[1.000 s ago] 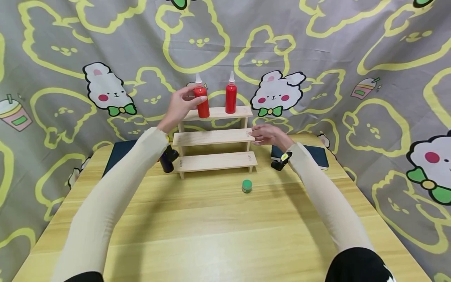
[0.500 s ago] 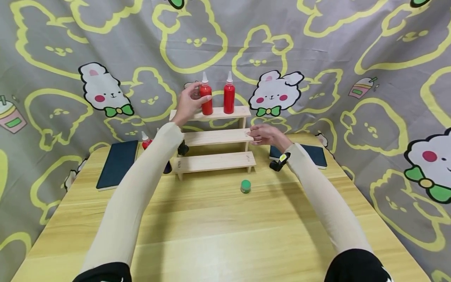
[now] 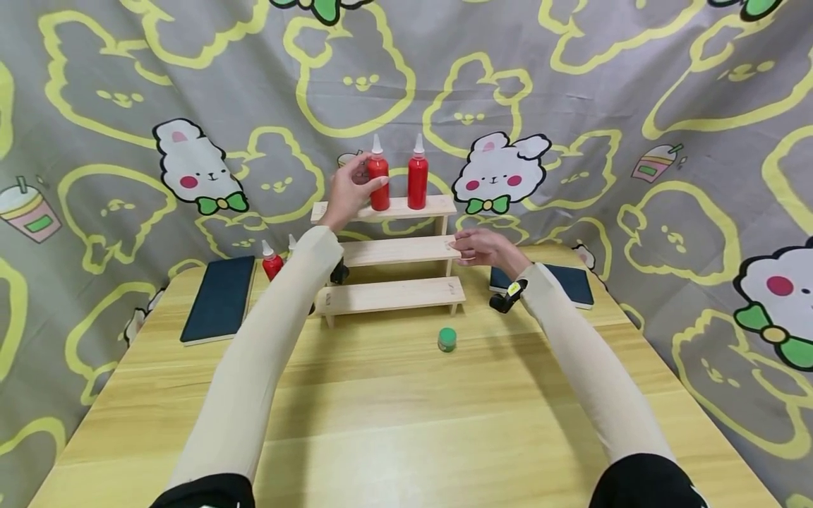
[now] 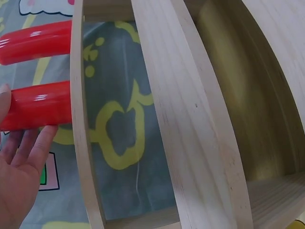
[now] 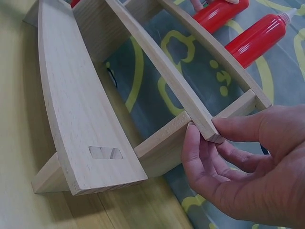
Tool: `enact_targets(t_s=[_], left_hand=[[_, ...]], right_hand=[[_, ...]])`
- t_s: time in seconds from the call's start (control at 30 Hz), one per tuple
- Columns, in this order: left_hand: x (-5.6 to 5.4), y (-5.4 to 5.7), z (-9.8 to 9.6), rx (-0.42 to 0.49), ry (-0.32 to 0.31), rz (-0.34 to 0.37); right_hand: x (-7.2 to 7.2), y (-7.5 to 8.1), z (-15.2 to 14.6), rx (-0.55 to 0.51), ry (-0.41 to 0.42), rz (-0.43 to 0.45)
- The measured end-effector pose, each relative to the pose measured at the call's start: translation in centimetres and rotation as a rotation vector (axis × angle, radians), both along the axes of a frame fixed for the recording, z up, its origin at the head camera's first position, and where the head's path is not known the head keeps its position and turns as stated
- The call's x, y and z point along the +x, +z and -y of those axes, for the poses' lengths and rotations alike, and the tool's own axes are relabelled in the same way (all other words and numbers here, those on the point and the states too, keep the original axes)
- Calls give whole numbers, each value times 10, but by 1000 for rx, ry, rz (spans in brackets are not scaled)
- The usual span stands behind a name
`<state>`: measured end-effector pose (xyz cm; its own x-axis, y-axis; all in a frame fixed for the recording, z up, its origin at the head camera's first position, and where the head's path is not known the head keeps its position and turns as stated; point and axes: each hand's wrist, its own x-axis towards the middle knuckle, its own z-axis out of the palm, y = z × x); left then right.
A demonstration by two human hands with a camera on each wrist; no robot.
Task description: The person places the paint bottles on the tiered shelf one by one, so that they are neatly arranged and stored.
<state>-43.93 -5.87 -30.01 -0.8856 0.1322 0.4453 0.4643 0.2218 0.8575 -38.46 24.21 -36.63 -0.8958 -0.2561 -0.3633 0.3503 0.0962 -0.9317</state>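
We see a three-tiered wooden shelf point(image 3: 390, 295), the end of its middle tier point(image 3: 400, 250) pinched by the right hand point(image 3: 485, 249), presumably for steadiness. The left hand point(image 3: 348, 194), partly closed, grips a red bottle point(image 3: 379, 189) upright on the top tier point(image 3: 440, 205) beside a second bottle point(image 3: 417, 183), likely against toppling.

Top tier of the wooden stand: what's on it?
The right red bottle and left red bottle stand upright on the top tier; the left hand holds the latter. That hand covers part of the tier's left side, so anything behind it is hidden.
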Motion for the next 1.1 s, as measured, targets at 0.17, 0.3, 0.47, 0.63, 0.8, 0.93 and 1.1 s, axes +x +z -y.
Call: enact_targets(t_s=[0.17, 0.3, 0.47, 0.63, 0.8, 0.93, 1.1], left_hand=[[0, 2, 2, -13, 0, 33], [3, 5, 6, -46, -7, 80], [10, 6, 16, -43, -39, 96], [14, 9, 27, -48, -29, 49], [19, 10, 43, -104, -24, 9], [33, 14, 56, -191, -97, 49], [51, 17, 71, -282, -163, 89]], right_hand=[[1, -1, 1, 6, -6, -8], [1, -3, 5, 14, -7, 2], [1, -2, 4, 1, 18, 3], [1, 1, 0, -11, 17, -1], [0, 3, -1, 29, 13, -9], [0, 2, 1, 33, 14, -6], [-1, 0, 1, 22, 17, -1]])
